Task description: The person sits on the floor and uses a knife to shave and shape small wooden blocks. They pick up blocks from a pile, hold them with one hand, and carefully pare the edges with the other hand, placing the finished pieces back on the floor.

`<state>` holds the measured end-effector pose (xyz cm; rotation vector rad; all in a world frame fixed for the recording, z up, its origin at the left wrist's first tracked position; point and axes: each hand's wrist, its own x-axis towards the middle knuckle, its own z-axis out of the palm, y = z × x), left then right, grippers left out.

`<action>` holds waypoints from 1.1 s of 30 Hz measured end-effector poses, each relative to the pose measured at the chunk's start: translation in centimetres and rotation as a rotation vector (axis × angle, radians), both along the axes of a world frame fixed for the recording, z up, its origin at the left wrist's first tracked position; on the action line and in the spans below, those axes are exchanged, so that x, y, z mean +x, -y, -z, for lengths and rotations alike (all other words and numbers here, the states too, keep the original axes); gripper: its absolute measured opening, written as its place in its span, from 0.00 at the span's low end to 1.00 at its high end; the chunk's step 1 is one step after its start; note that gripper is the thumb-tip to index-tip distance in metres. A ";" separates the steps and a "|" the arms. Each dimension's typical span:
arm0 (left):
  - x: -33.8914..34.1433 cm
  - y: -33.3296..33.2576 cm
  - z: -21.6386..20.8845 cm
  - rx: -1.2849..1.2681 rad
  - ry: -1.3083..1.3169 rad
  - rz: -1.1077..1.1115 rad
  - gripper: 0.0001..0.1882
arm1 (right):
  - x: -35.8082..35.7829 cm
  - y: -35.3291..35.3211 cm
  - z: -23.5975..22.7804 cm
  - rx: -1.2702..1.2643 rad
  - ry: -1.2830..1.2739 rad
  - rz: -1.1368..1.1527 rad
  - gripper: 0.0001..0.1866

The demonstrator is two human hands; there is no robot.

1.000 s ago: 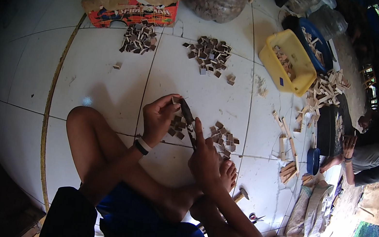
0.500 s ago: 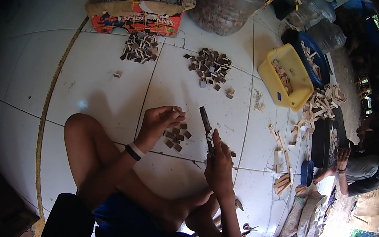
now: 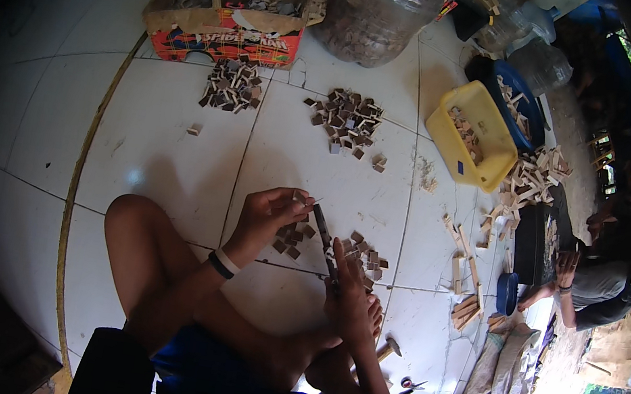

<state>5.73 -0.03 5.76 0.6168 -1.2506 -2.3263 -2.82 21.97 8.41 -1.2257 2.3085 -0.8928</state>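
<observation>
My left hand is closed in a pinch on a small flat piece, and a thin point sticks out from it to the right. In my right hand is a long, slim, dark tool; its exact kind is hard to make out. The tool's far end is close to the left fingertips. Small brown square pieces lie on the floor under my left hand. Beside the tool, to its right, is another small group of brown squares, partly behind my right hand.
Farther off are two heaps of squares, a red cardboard box and a clear plastic jar. To the right stand a yellow tub and wood strips. A hammer and scissors lie nearby. Another person sits at far right.
My right hand and the dark tool have moved left and nearer to me, bringing the tool's end toward my left fingertips. More brown squares show to the right of the tool.
</observation>
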 end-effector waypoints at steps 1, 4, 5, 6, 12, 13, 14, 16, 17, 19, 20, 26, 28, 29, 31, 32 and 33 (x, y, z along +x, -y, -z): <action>-0.2 -0.5 0.1 -0.015 -0.025 -0.026 0.16 | 0.0 0.1 -0.1 0.023 -0.013 0.013 0.48; -0.3 -1.8 0.5 -0.007 -0.006 -0.091 0.17 | 0.4 0.1 -0.5 0.070 -0.032 0.039 0.47; -0.4 -2.1 0.5 -0.011 0.002 -0.117 0.17 | 0.5 0.2 -0.6 0.075 -0.039 0.041 0.47; -0.3 -2.3 0.5 0.001 -0.004 -0.128 0.17 | 0.7 0.1 -0.8 0.074 -0.041 0.043 0.48; -0.4 -2.2 0.4 0.028 -0.018 -0.153 0.17 | 1.1 0.7 -1.1 0.059 -0.058 0.053 0.48; -0.5 -2.1 0.3 0.020 -0.013 -0.162 0.17 | 1.1 0.8 -1.2 0.065 -0.050 0.052 0.48; -0.5 -2.1 0.3 0.008 -0.015 -0.175 0.17 | 1.1 0.9 -1.2 0.068 -0.059 0.055 0.47; -0.5 -2.0 0.3 -0.021 -0.021 -0.189 0.17 | 1.3 1.1 -1.3 0.062 -0.070 0.056 0.47; -0.5 -1.9 0.3 -0.044 -0.038 -0.203 0.17 | 1.4 1.3 -1.3 0.079 -0.086 0.062 0.47; -0.6 -1.5 0.3 -0.129 -0.041 -0.190 0.17 | 1.5 1.6 -1.3 0.061 -0.113 0.059 0.47; -0.4 -1.4 0.3 -0.191 -0.051 -0.191 0.17 | 1.6 1.7 -1.3 0.078 -0.116 0.063 0.47; -0.5 -1.2 0.0 -0.322 -0.037 -0.209 0.17 | 1.7 1.9 -1.6 0.060 -0.067 0.060 0.45; -0.4 -1.4 -0.1 -0.291 0.000 -0.198 0.17 | 1.8 2.0 -1.7 0.035 -0.063 0.060 0.44; -0.4 -1.4 -0.1 -0.305 -0.016 -0.206 0.17 | 1.8 2.1 -1.7 0.059 -0.075 0.064 0.44; -0.5 -1.5 -0.1 -0.274 -0.020 -0.198 0.16 | 2.0 2.2 -1.7 0.083 -0.087 0.069 0.44; -0.4 -1.6 -0.1 -0.265 -0.028 -0.198 0.16 | 2.0 2.3 -1.8 0.071 -0.090 0.067 0.44; -0.3 -1.7 0.0 -0.275 -0.022 -0.198 0.16 | 2.0 2.3 -1.8 0.062 -0.088 0.066 0.44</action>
